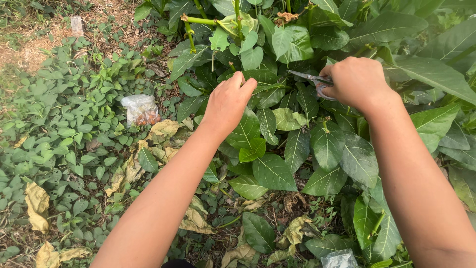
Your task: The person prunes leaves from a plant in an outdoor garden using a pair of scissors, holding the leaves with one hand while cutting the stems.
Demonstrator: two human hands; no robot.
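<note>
Scissors [311, 79], blades slightly parted and pointing left, sit in the right hand [356, 82], fist closed on the handles, among the broad-leaved plant [297, 144]. Left hand [229, 101] curls closed on foliage near the tips. Risk, as judged: blades nicking those fingers or cutting the wrong stem. Both forearms extend forward.

Clear plastic bag [140, 109] with brownish bits lies on low ground-cover weeds [64, 134] — yellowed fallen leaves [37, 203] scattered around. Second crumpled clear bag [339, 259] at bottom edge; dry straw patch [39, 39] top left.
</note>
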